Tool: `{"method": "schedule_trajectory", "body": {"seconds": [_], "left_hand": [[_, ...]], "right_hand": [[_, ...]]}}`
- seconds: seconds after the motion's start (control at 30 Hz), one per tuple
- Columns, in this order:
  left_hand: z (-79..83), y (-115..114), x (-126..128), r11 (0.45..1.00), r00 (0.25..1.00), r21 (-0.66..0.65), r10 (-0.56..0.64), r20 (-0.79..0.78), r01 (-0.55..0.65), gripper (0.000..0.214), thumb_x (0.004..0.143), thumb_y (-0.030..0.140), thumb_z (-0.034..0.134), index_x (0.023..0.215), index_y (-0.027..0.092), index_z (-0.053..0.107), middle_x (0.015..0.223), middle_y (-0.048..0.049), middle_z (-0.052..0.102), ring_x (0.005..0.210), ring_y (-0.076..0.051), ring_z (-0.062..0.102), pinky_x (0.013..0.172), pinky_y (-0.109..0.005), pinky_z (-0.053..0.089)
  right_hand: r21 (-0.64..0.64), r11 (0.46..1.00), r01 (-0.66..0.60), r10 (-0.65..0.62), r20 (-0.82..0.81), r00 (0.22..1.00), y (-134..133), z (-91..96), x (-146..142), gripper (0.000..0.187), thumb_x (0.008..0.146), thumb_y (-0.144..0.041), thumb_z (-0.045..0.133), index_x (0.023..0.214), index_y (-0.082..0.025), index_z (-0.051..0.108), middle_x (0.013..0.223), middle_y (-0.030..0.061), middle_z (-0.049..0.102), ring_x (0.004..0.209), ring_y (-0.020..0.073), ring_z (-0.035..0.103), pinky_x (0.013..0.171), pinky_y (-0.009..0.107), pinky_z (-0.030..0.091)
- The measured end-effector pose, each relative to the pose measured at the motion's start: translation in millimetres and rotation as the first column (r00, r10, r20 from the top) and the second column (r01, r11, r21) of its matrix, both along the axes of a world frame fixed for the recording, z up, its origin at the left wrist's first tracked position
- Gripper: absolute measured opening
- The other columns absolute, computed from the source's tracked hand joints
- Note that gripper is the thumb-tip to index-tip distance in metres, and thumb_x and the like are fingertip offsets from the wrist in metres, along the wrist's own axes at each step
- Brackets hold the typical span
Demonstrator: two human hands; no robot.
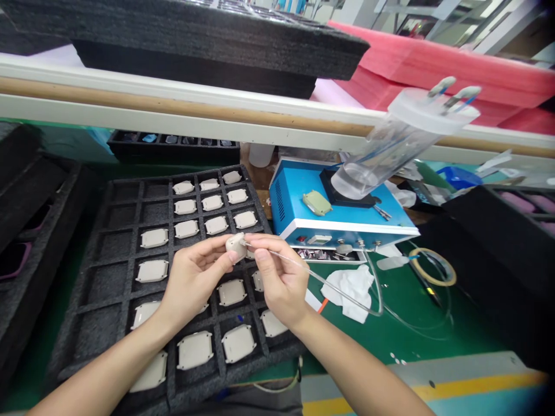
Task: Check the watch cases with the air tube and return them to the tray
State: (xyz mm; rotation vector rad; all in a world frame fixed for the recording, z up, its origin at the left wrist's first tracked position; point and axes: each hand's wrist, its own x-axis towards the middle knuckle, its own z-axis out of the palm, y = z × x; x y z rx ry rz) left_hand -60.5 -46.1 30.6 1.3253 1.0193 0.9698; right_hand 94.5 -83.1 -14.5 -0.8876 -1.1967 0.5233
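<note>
Between the fingertips of my left hand [197, 271] is a small beige watch case [236, 247], tilted on edge above the black foam tray [99, 341]. My right hand [281, 277] pinches the end of a clear thin tube [321, 278], its tip touching or very close to the case. From there the tube loops toward the front of a blue box-shaped machine [286, 196]. More beige watch cases [195, 349] lie in the tray's compartments under and around my hands, while several compartments on the left side hold none.
On the machine sit a greenish watch case [317, 203] and a clear cylinder [373, 156]. A crumpled white tissue [350, 289] and a tape roll [432, 267] lie right. Dark foam trays [43, 271] stand left; a shelf edge [195, 104] crosses above, carrying black and pink foam [433, 63].
</note>
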Motion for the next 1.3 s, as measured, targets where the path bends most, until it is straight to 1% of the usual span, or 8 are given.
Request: {"method": "schedule_trajectory", "body": {"seconds": [0.27,0.5,0.8,1.0,1.3], "left_hand": [[1.6,0.5,1.0,1.0,1.0,0.007,-0.006,-0.003,0.006,0.041,0.078,0.041,0.089,0.11,0.017,0.082,0.112,-0.0102,0.083,0.099,-0.027,0.08,0.079,-0.031,0.066],[1.4,0.9,1.0,1.0,1.0,0.002,0.005,-0.023,-0.005,0.042,0.077,0.043,0.089,0.11,0.017,0.083,0.11,-0.0102,0.084,0.095,-0.026,0.08,0.076,-0.03,0.066],[1.6,1.3,1.0,1.0,1.0,0.007,0.005,0.002,-0.005,0.038,0.077,0.04,0.089,0.108,0.018,0.083,0.107,-0.0088,0.084,0.089,-0.022,0.08,0.074,-0.026,0.065],[1.1,0.5,1.2,1.0,1.0,-0.002,0.006,-0.019,-0.006,0.041,0.078,0.042,0.089,0.11,0.017,0.083,0.11,-0.0102,0.084,0.093,-0.024,0.08,0.073,-0.027,0.065],[2.0,1.0,0.8,1.0,1.0,-0.001,0.006,-0.029,-0.006,0.043,0.077,0.045,0.088,0.111,0.018,0.083,0.112,-0.0109,0.083,0.096,-0.027,0.08,0.074,-0.029,0.066]], "right_hand": [[-0.001,1.0,-0.002,0.002,0.004,1.0,1.8,-1.5,-0.1,0.017,0.102,-0.022,0.059,0.109,-0.025,0.075,0.112,0.0073,0.078,0.109,0.0209,0.074,0.093,0.039,0.064],[0.002,1.0,0.013,-0.013,0.025,1.0,1.5,-1.7,-0.4,0.017,0.102,-0.022,0.059,0.108,-0.025,0.075,0.11,0.0068,0.078,0.108,0.0209,0.075,0.093,0.039,0.064],[-0.003,1.0,0.008,-0.008,0.023,1.0,1.3,-2.3,0.3,0.017,0.102,-0.023,0.059,0.109,-0.025,0.075,0.111,0.0073,0.078,0.109,0.0218,0.075,0.093,0.041,0.064],[0.004,1.0,0.006,-0.006,0.019,1.0,1.3,-1.3,0.4,0.017,0.102,-0.02,0.06,0.109,-0.025,0.075,0.11,0.0067,0.078,0.109,0.0205,0.074,0.093,0.039,0.064],[0.002,1.0,0.023,-0.023,0.034,0.999,2.3,-1.5,-0.1,0.016,0.102,-0.023,0.059,0.108,-0.025,0.074,0.109,0.0073,0.079,0.108,0.0213,0.075,0.092,0.04,0.065]]}}
